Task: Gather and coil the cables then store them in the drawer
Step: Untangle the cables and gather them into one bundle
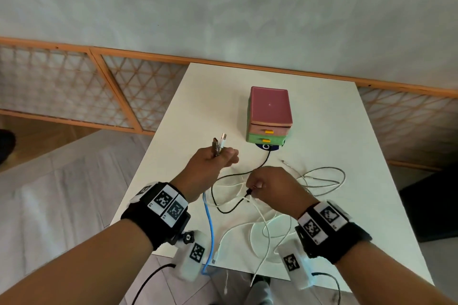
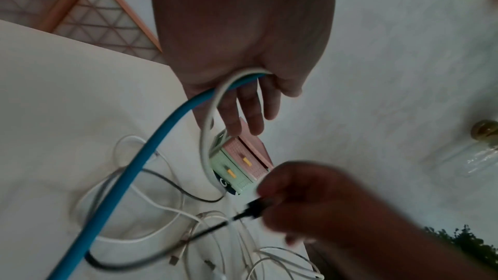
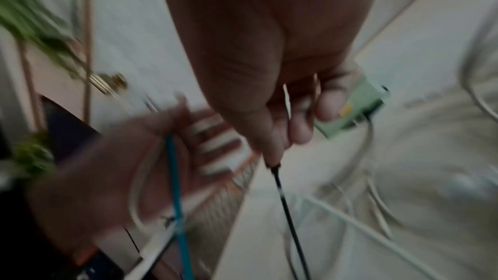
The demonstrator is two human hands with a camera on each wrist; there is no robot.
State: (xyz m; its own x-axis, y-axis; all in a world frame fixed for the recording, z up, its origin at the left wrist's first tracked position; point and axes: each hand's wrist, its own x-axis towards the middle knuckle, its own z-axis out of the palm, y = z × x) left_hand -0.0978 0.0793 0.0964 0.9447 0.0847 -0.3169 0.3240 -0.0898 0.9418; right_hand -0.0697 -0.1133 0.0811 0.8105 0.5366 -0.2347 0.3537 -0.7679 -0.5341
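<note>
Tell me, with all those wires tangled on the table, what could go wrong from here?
The black cable pinched by the right hand crosses under and over the white cables; pulling may knot or drag them. Its far end runs under the small drawer unit, so a tug might shift or tip it. The blue cable held by the left hand hangs over the table edge and could snag.

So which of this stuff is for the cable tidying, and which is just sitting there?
For the job:
- blue cable, gripped by the left hand
- black cable, its plug pinched by the right hand
- loose white cables
- little drawer box, both drawers shut

Just there:
- white table
- lattice screen
- dark coaster under the box
</note>
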